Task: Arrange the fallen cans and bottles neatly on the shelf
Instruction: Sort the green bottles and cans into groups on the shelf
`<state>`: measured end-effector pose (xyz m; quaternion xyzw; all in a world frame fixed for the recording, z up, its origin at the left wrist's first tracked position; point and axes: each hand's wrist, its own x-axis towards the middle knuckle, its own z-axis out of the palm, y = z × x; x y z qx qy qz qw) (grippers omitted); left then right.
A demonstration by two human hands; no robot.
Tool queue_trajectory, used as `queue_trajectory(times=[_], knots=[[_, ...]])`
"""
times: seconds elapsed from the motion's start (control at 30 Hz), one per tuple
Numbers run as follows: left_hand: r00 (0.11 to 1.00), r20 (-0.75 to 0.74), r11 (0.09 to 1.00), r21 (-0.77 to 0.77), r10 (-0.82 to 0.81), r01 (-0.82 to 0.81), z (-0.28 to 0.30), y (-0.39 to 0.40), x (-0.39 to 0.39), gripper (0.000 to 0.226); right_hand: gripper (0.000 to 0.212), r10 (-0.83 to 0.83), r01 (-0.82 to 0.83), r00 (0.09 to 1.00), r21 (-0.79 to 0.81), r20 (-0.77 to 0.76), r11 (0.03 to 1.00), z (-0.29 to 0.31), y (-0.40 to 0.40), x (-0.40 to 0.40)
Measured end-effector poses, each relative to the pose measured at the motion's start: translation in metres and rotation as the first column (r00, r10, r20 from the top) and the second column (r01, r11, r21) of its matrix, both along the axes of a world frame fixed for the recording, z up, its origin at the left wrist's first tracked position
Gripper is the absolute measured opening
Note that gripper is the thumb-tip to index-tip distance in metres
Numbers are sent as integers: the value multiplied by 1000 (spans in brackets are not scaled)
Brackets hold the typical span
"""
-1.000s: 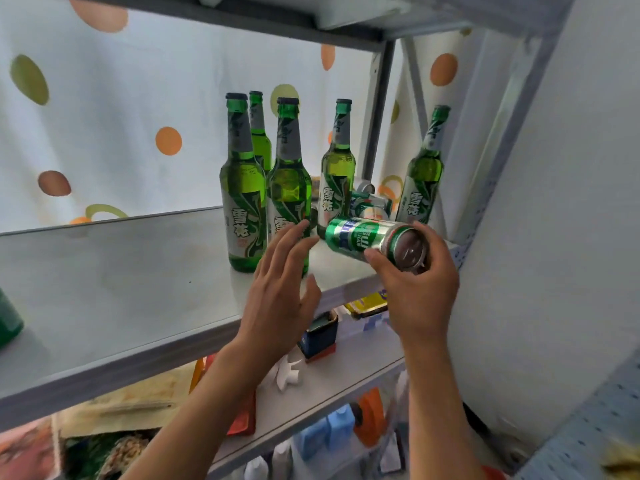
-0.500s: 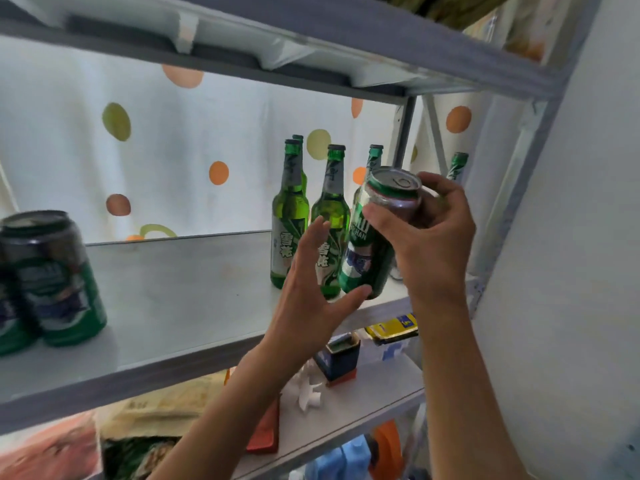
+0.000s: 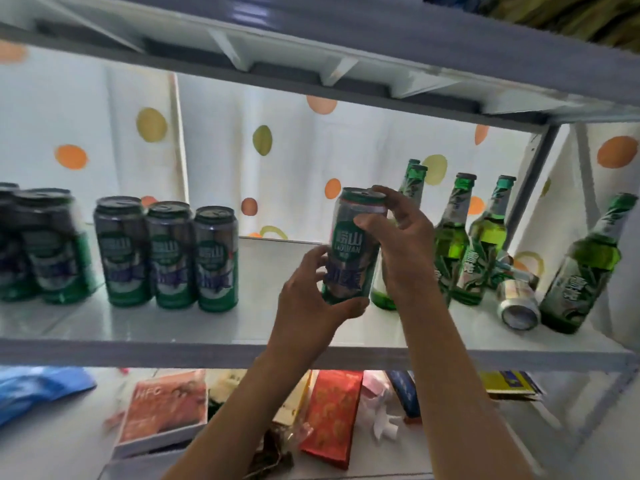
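Gripping one green can upright above the shelf, fingers of the right hand curled around its upper part and rim; left hand curled around its lower part, thumb under the base. Held can stood between groups. To its left: upright cans in a row on the shelf. To its right: green bottles, standing, one tilted bottle at far right. Fallen can lay on its side between them.
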<state>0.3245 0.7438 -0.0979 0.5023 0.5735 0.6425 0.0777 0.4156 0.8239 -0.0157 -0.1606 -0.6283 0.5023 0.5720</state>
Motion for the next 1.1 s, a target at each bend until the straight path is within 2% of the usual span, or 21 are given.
queue_trajectory(times=[0.13, 0.4, 0.6, 0.73, 0.9, 1.0, 1.1], knots=[[992, 6, 991, -24, 130, -130, -7, -3, -22, 67, 53, 90, -91, 994, 19, 69, 996, -7, 1, -30], [936, 16, 931, -110, 353, -349, -24, -4, -46, 72, 56, 189, -214, 940, 58, 283, 975, -21, 9, -60], [894, -8, 882, -162, 448, -443, -35, -2, -58, 68, 50, 132, -215, 900, 159, 416, 964, -34, 21, -69], [866, 1, 851, -186, 500, -491, -38, -3, -61, 64, 55, 89, -207, 884, 214, 460, 955, -41, 22, -73], [837, 10, 824, -179, 547, -537, -39, -2, -64, 66, 67, -50, -155, 834, 320, 550, 935, -49, 21, -76], [824, 10, 812, -176, 567, -557, -39, 0, -64, 65, 61, -165, -113, 798, 413, 579, 904, -55, 23, -74], [809, -34, 794, -177, 586, -582, -40, 1, -62, 65, 56, -199, -87, 789, 427, 581, 900, -61, 23, -74]])
